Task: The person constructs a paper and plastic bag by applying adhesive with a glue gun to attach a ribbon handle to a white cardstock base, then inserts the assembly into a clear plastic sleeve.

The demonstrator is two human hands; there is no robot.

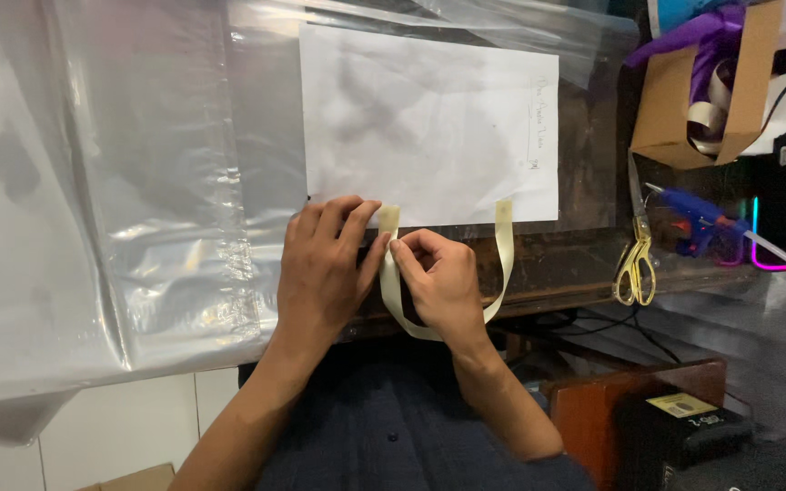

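Fingers of the left hand (325, 264) press flat on the lower edge of the white paper sheet (429, 118) at centre frame, while fingers of the right hand (438, 282) pinch the near end of the cream ribbon strip (504, 259) just beside them. The strip's far end already sits on the sheet's edge to the right, its loop hanging below the worktop (557, 264); the near end appears still unfixed. Yellow-handled scissors (637, 264) and a blue glue gun (702, 223) lie at right.

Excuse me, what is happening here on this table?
A person presses one end of a cream ribbon against the lower edge of a white paper sheet. The left hand and right hand both work at that end. The ribbon's other end already sits on the sheet. Scissors and a glue gun lie aside.
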